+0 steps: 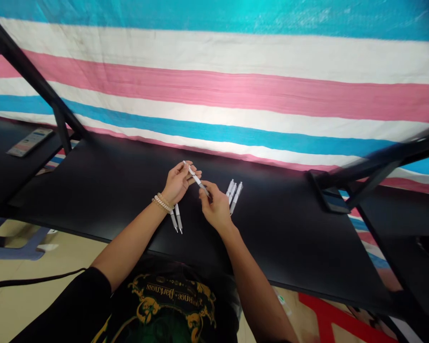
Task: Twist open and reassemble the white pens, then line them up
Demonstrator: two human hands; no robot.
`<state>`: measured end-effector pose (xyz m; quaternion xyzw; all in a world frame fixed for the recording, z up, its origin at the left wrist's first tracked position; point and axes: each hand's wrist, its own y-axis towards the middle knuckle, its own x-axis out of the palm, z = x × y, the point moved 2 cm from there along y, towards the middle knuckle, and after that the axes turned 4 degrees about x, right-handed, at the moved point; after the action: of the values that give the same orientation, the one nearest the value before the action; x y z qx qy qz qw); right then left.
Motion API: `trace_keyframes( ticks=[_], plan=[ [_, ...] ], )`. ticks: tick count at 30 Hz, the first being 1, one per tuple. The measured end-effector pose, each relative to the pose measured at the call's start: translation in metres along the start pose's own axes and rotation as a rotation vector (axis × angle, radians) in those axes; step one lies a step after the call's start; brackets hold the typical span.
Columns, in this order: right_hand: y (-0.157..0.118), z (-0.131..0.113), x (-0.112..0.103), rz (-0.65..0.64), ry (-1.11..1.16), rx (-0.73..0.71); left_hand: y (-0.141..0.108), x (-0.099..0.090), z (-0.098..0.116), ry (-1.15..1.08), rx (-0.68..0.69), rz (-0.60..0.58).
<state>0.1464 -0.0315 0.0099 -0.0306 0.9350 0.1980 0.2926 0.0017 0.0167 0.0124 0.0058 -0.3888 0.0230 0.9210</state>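
A white pen with a grey grip (196, 178) is held slantwise between my two hands above the black table. At its upper end, the thumb of my left hand (178, 182) presses on the pen, palm turned up and fingers partly curled. My right hand (216, 206) pinches the grey lower end, and its fingers hide the tip. Under my left wrist lie white-and-grey pens (178, 218), two of them visible, their tips toward me. Just right of my right hand is a small group of similar pens (236, 196), partly covered by that hand.
The black table (286, 238) ends at a striped sheet (236, 90). Black slanted frame legs stand left (39, 76) and right (329, 190). A flat printed packet (30, 142) lies on the left table. Below are a grey-blue stool (25, 247) and a red stool (329, 314).
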Motion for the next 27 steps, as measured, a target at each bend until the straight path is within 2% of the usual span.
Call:
trace_keyframes(
  ticks=[4, 7, 15, 20, 27],
  plan=[
    [0.0, -0.005, 0.0, -0.035, -0.008, -0.079, 0.001, -0.002, 0.009, -0.182, -0.146, 0.039],
    [0.0, -0.006, 0.0, -0.05, -0.022, -0.118, 0.001, -0.008, 0.015, -0.23, -0.223, 0.073],
    [0.002, -0.002, -0.006, 0.045, -0.049, -0.091, 0.002, -0.012, 0.014, -0.22, -0.203, 0.11],
    [0.001, -0.002, -0.006, 0.047, -0.051, -0.086, 0.002, -0.012, 0.019, -0.235, -0.174, 0.137],
    [0.0, -0.004, -0.008, 0.048, -0.032, -0.085, 0.002, -0.013, 0.02, -0.204, -0.194, 0.079]
  ],
)
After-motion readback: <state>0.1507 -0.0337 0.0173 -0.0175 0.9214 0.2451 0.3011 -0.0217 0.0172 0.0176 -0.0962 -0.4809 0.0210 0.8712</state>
